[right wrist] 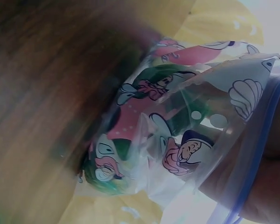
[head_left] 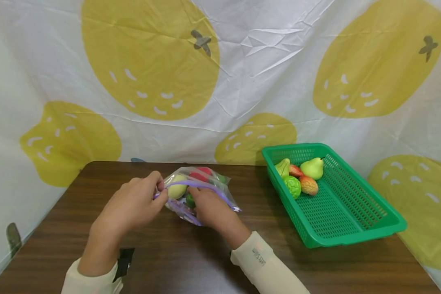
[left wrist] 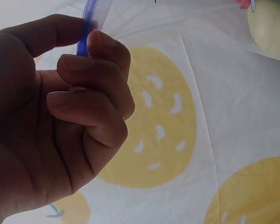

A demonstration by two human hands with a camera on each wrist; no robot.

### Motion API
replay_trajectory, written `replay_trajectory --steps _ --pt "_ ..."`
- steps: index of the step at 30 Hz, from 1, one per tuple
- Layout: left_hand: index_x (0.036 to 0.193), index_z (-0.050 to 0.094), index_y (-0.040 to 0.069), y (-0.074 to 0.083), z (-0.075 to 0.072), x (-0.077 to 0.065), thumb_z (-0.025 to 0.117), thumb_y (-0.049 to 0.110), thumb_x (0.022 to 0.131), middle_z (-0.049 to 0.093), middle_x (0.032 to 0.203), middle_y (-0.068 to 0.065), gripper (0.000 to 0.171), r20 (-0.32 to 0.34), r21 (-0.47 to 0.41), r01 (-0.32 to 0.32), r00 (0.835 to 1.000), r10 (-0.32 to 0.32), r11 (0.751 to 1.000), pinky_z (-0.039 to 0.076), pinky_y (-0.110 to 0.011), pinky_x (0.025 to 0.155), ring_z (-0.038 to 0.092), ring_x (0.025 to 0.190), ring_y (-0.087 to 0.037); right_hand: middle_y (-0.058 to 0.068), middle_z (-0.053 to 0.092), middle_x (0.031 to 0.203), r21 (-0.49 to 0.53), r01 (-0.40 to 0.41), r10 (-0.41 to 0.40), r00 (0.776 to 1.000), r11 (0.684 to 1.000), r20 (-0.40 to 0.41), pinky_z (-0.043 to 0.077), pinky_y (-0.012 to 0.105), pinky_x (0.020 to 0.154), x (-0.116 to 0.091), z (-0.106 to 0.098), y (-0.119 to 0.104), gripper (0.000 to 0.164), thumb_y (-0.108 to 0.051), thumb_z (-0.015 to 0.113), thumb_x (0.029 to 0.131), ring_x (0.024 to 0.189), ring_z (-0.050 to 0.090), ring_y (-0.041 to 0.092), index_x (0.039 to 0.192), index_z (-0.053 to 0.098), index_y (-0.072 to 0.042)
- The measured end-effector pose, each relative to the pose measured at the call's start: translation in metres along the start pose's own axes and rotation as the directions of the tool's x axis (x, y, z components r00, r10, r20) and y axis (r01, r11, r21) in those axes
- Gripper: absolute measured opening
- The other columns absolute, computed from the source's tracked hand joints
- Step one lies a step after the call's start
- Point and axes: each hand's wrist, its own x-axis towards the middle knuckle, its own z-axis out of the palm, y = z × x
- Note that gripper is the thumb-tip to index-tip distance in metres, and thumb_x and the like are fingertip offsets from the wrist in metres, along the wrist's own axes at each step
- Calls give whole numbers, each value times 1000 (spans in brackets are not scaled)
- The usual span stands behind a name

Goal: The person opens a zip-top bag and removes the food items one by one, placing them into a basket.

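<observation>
A clear zip bag (head_left: pixel 182 211) with a purple zip lies on the table, its mouth open toward me. My left hand (head_left: pixel 132 206) pinches the zip edge at the bag's left side between thumb and forefinger; the other fingers curl inward in the left wrist view. Into the mouth reaches my right hand (head_left: pixel 213 208), its fingertips among the contents and largely hidden. Inside the bag are a pale yellow fruit (head_left: pixel 177 188), a red piece (head_left: pixel 201 174) and a dark green piece (head_left: pixel 189 201). Cartoon figures (right wrist: pixel 189 151) are printed on the plastic.
To the right stands a green plastic basket (head_left: pixel 356 239). In its left part lie a green pear (head_left: pixel 312 168), a green leafy ball (head_left: pixel 292 187), a reddish peach-like fruit (head_left: pixel 309 185) and other pieces. Behind the brown table (head_left: pixel 169 261) hangs a lemon-print cloth (head_left: pixel 242 90).
</observation>
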Motion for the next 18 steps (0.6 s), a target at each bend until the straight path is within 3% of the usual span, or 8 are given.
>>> replay_trajectory --steps 11,18 --pt "94 57 8 -2 -2 -1 53 18 91 52 61 -2 11 -23 4 19 1000 -19 1000 39 -36 51 48 54 -20 8 66 96 48 -10 8 1000 999 27 56 40 80 -4 -18 1 46 -11 72 86 89 60 20 127 52 -7" --pt "93 57 9 -3 -3 -2 53 18 91 52 61 -2 11 -42 12 22 999 -21 1000 40 -38 52 49 56 -22 7 70 100 89 -84 83 996 993 5 57 44 67 -12 -35 -5 52 -12 70 86 84 64 20 135 50 -14"
